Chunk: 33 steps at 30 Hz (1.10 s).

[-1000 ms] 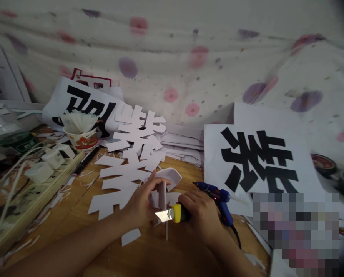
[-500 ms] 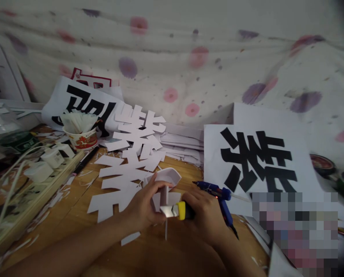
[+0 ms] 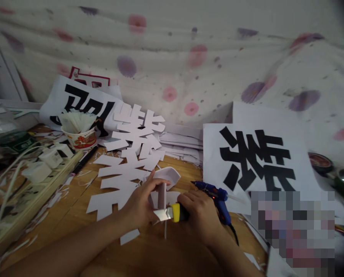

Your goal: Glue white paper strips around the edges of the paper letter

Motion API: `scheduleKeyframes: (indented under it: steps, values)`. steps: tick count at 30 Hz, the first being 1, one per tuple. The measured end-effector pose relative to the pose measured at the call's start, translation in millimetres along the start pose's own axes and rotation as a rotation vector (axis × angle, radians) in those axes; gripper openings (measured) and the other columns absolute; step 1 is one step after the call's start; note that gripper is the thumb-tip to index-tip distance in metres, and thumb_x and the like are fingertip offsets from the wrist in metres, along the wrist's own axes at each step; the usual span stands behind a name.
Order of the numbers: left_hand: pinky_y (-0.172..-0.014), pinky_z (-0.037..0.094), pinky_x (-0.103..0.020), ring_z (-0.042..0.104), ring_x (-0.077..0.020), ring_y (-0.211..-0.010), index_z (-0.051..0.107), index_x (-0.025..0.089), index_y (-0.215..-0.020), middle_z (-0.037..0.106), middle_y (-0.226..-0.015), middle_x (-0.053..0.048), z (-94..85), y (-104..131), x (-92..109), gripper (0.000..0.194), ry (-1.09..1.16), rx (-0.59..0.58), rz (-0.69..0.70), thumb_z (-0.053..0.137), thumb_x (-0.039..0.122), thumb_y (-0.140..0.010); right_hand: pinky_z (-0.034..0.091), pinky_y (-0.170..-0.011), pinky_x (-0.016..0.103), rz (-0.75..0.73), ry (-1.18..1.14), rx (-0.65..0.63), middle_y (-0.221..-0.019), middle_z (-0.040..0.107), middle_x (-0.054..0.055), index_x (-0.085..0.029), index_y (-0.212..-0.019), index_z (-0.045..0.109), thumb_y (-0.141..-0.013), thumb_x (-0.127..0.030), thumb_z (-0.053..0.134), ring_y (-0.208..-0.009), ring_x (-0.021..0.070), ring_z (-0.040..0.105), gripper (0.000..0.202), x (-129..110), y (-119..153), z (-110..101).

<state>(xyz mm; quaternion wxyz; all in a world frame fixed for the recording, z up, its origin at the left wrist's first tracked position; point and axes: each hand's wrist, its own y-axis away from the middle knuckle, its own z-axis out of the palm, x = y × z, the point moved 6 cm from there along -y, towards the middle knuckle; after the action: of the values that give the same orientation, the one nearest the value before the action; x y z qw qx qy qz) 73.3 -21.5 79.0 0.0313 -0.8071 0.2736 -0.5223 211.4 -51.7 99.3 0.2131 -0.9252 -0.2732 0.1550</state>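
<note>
Near the middle of the wooden table [image 3: 102,252], my left hand [image 3: 141,204] grips a small folded white board piece [image 3: 162,196] standing on edge. Wrapped round a yellow and black utility knife [image 3: 176,213] is my right hand [image 3: 200,213]. The knife's wide metal blade points left and lies against the lower part of the white piece, close to my left fingers. A curved white strip shape [image 3: 170,176] sits just beyond my left hand. Behind my right hand rests a blue glue gun [image 3: 210,189] with a small red light.
White cut-out character shapes [image 3: 118,177] spread left of centre. A paper bowl [image 3: 81,139] of glue sticks and a power strip [image 3: 33,204] with plugs are at left. A sheet with a black character [image 3: 212,154] leans at right; a floral cloth [image 3: 160,50] hangs behind.
The knife and my right hand have shifted slightly left, with the blade further across the white piece. The white piece has turned a little in my left hand.
</note>
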Motion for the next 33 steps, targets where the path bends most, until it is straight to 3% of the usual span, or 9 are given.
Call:
scheduleKeyframes:
  steps: [4,9,12,15,20,24,29,33]
  values:
    - [-0.106,0.027,-0.042,0.055,-0.0229,-0.106,0.051,0.022,-0.111,0.060,-0.113,-0.005,0.5,-0.5,-0.2,0.063,-0.010,-0.020,0.010,0.072,0.014,-0.053,0.027,-0.054,0.026,0.017,-0.009,0.009,-0.059,0.058,-0.001,-0.019,-0.063,0.054,-0.061,-0.020,0.056,-0.056,0.0134,0.051,0.002,2.7,1.0,1.4]
    - [-0.103,0.033,-0.041,0.046,-0.0267,-0.118,0.052,0.023,-0.111,0.061,-0.111,-0.004,4.4,0.5,0.7,0.060,-0.046,-0.051,0.004,0.068,0.012,-0.054,0.029,-0.053,0.025,0.038,-0.011,0.029,-0.058,0.057,-0.001,-0.020,-0.063,0.054,-0.062,-0.019,0.055,-0.055,0.0138,0.052,0.001,9.8,0.3,-2.4]
    - [-0.104,0.031,-0.042,0.046,-0.0272,-0.119,0.053,0.023,-0.111,0.063,-0.099,-0.002,9.2,2.5,1.5,0.058,-0.065,-0.083,0.005,0.066,0.014,-0.055,0.030,-0.054,0.025,0.061,-0.001,0.061,-0.059,0.057,-0.001,-0.020,-0.065,0.054,-0.065,-0.020,0.053,-0.056,0.0141,0.053,0.001,16.4,-0.3,-6.4]
    - [-0.105,0.029,-0.043,0.044,-0.0284,-0.120,0.052,0.023,-0.113,0.063,-0.103,-0.003,10.6,2.2,-1.4,0.062,-0.080,-0.108,-0.006,0.067,0.013,-0.054,0.030,-0.054,0.025,0.052,-0.008,0.045,-0.061,0.058,-0.001,-0.020,-0.068,0.055,-0.066,-0.023,0.054,-0.057,0.0142,0.054,0.003,15.7,-0.4,-5.2]
    - [-0.112,0.010,-0.045,0.044,-0.0263,-0.121,0.048,0.021,-0.113,0.059,-0.116,-0.005,3.7,-3.4,-0.8,0.062,-0.085,-0.092,0.063,0.070,0.015,-0.055,0.024,-0.052,0.027,0.007,-0.023,-0.065,-0.057,0.057,-0.002,-0.020,-0.060,0.051,-0.059,-0.021,0.058,-0.054,0.0135,0.051,0.007,1.9,0.0,5.2]
    - [-0.110,0.018,-0.045,0.034,-0.0281,-0.128,0.049,0.022,-0.111,0.059,-0.116,-0.005,2.8,-3.8,-3.7,0.061,-0.081,-0.083,0.009,0.069,0.012,-0.054,0.026,-0.053,0.026,0.054,-0.006,-0.040,-0.059,0.058,-0.002,-0.020,-0.062,0.053,-0.059,-0.019,0.057,-0.055,0.0136,0.053,0.005,5.6,-1.2,5.4]
    - [-0.104,0.030,-0.042,0.046,-0.0276,-0.119,0.052,0.023,-0.111,0.061,-0.110,-0.004,9.5,0.4,-2.5,0.059,-0.078,-0.117,0.010,0.066,0.012,-0.055,0.029,-0.053,0.024,0.084,-0.018,0.043,-0.060,0.058,-0.001,-0.020,-0.065,0.054,-0.066,-0.025,0.055,-0.056,0.0139,0.054,0.005,16.7,-2.6,-1.8]
    - [-0.108,0.022,-0.044,0.044,-0.0279,-0.121,0.052,0.023,-0.111,0.061,-0.112,-0.004,7.6,-0.9,-2.3,0.061,-0.101,-0.105,0.025,0.068,0.012,-0.053,0.027,-0.052,0.025,0.020,-0.053,-0.023,-0.058,0.056,-0.001,-0.020,-0.062,0.052,-0.063,-0.024,0.057,-0.054,0.0135,0.051,0.007,9.7,-1.5,1.6]
